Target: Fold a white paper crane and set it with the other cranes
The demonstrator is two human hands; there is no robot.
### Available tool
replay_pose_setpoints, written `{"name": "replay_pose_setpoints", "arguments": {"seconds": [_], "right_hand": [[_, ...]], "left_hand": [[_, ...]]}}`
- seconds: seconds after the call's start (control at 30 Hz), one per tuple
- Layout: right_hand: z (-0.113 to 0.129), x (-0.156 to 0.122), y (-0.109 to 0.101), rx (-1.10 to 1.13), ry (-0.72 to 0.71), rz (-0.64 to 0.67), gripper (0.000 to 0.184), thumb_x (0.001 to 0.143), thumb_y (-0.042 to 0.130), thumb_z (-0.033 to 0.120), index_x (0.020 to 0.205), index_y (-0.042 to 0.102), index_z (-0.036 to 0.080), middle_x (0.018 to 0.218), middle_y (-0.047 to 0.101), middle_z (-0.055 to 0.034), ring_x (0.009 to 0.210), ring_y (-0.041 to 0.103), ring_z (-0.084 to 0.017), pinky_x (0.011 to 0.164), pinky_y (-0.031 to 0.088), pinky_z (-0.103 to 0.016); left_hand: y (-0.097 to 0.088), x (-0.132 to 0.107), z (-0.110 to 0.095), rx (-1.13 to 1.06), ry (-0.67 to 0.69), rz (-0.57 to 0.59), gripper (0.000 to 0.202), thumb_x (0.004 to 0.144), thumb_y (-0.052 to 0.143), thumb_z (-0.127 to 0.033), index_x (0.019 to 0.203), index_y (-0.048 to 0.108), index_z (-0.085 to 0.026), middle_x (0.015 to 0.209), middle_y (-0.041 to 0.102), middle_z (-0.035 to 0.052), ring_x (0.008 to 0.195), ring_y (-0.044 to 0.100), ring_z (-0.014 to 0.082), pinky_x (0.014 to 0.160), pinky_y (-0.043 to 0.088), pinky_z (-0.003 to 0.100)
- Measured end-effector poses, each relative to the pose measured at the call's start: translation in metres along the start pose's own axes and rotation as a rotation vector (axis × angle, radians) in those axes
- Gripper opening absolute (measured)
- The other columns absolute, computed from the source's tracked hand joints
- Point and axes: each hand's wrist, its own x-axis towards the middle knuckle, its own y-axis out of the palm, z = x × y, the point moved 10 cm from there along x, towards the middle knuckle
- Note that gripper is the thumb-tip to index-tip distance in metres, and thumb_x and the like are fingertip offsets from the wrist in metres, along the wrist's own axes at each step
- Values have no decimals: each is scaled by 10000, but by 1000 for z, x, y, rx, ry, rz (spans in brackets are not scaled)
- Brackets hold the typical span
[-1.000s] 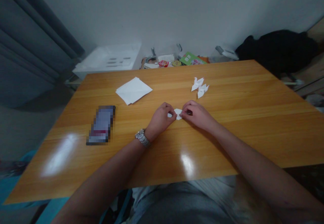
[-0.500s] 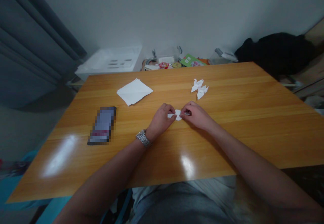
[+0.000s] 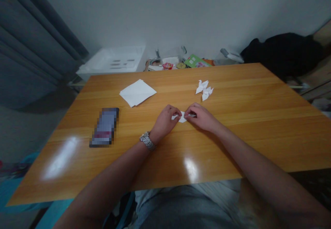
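Here | folded paper (image 3: 182,118) lies between | left grip (image 3: 165,120) pinching one side | right grip (image 3: 202,117) pinching the other

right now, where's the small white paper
In the head view, the small paper is just right of centre on the table, pinched by the left hand and right hand, nearer than the paper birds.

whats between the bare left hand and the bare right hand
A small, folded piece of white paper lies between the bare left hand and the bare right hand, pinched by both, as the head view shows.
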Motion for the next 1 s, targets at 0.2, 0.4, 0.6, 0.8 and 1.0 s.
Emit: {"name": "replay_pose_setpoints", "arguments": {"seconds": [0.2,0.4,0.6,0.8,1.0], "right_hand": [[0,-1,0,35,-38,18,76,889,636,183,891,712,179,927,610,-64,864,599,-201,778,479,-328],[-7,0,0,16,20,1,57,860,667,184,907,696,194,912,619,-48,830,593,-196,744,474,-325],[-8,0,1,-5,18,-12,58,868,696,218,916,702,186,905,607,-51,816,599,-196,732,486,-330],[5,-2,-3,-114,-91,-100,69,916,668,229,952,714,193,953,634,-81,919,611,-241,837,511,-406],[30,-13,-9,-279,-265,-116,178,981,592,271,1025,746,193,1138,660,-131,1039,599,-269,923,513,-455]], "left_hand": [[0,-1,0,17,15,-13,114,930,614,-130,990,698,-177,998,609,56,978,604,182,920,517,330],[1,-6,-8,206,56,24,155,983,591,-252,999,735,-197,1060,654,56,945,628,189,862,532,325],[10,-20,-32,556,265,168,255,966,573,-213,1186,699,-183,1217,663,99,1098,602,258,981,505,411],[8,-27,-39,652,277,171,349,975,526,-180,1311,616,-146,1285,642,117,1154,588,261,1035,485,408],[14,-27,-39,688,263,198,382,992,491,-164,1361,560,-93,1325,618,146,1185,576,265,1047,492,398]]}}
